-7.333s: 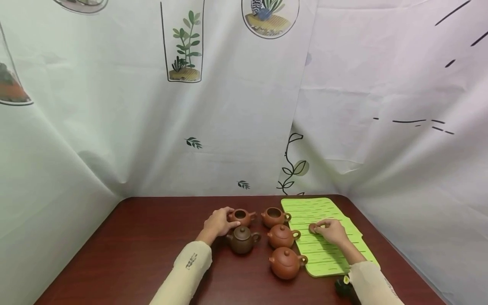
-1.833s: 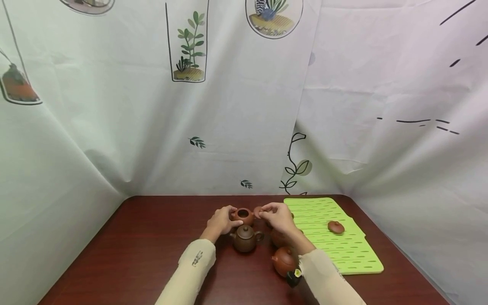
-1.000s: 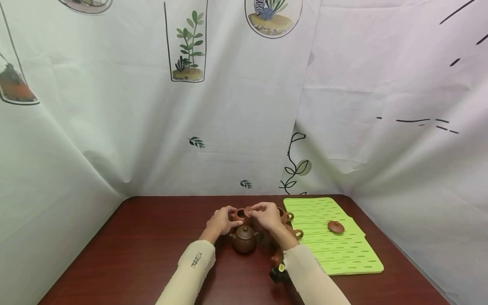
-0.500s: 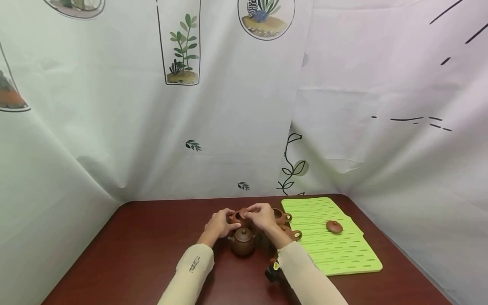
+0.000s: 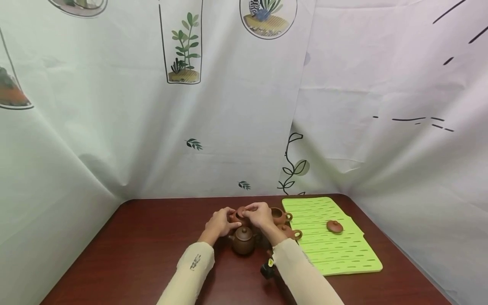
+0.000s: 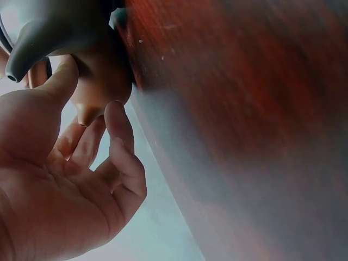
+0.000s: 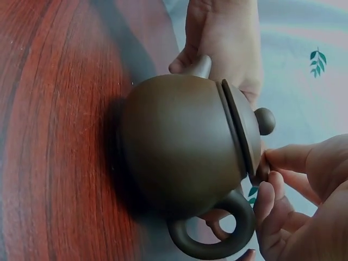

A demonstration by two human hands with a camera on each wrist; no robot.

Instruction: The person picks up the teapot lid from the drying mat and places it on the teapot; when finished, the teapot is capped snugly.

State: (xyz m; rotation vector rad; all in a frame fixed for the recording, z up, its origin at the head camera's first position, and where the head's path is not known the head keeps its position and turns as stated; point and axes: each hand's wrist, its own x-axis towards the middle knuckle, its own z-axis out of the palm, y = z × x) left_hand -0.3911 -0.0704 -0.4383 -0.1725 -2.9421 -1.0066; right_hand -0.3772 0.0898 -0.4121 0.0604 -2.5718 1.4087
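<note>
My left hand [image 5: 219, 223] grips a small reddish-brown teapot [image 6: 106, 76] from its spout side, thumb on the near side and fingers on the far side. Between the fingertips of my right hand [image 5: 260, 215] is a round reddish-brown lid [image 5: 241, 210], pinched and tilted over that teapot's opening. Part of the opening still shows beside the lid. Just in front stands a dark brown teapot [image 5: 244, 241] with its lid on. In the right wrist view this dark teapot [image 7: 174, 141] covers most of the reddish-brown one.
A lidless reddish-brown teapot [image 5: 279, 217] stands just right of my right hand. Nearer, a lidded one [image 5: 288, 231] is partly behind my right forearm, which mostly hides another. A loose lid [image 5: 334, 226] lies on the green mat [image 5: 324, 254] at the right of the table [image 5: 126, 254].
My right hand has carried a lid from the green mat leftward to the held teapot, and the lid now tilts over its opening. My left hand has kept its grip.
</note>
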